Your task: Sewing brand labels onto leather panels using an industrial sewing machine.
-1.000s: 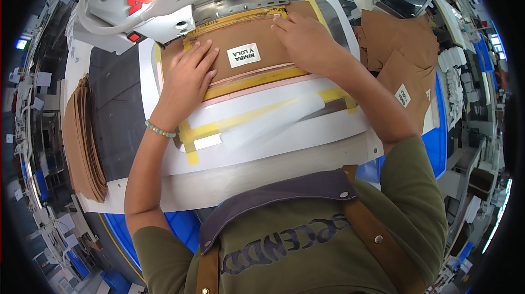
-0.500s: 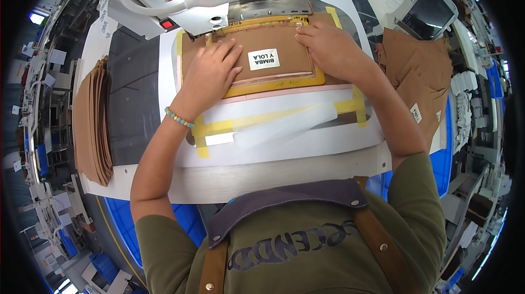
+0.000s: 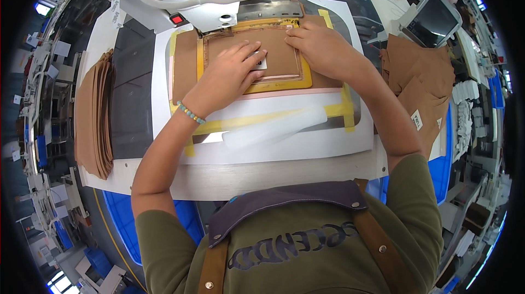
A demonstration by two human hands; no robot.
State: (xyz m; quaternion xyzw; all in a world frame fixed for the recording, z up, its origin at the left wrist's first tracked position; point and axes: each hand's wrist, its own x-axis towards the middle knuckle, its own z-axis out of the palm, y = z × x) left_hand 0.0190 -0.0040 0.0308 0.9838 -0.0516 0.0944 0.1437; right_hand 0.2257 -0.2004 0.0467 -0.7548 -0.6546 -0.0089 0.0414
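Brown sheet (image 3: 276, 48) is being held in the head view beneath the left hand (image 3: 231, 75) and right hand (image 3: 326, 50), showing between the fingers and past both sides of the yellow frame (image 3: 287, 83). The white label (image 3: 263, 64), clear of the fingers a moment ago, is now being mostly covered by the left ones; it is probably being pressed or smoothed. Left fingers are being held straight and slightly parted, gripping nothing visible. Right fingers are being kept bent near the frame's upper right corner; whether anything is being pinched cannot be told.
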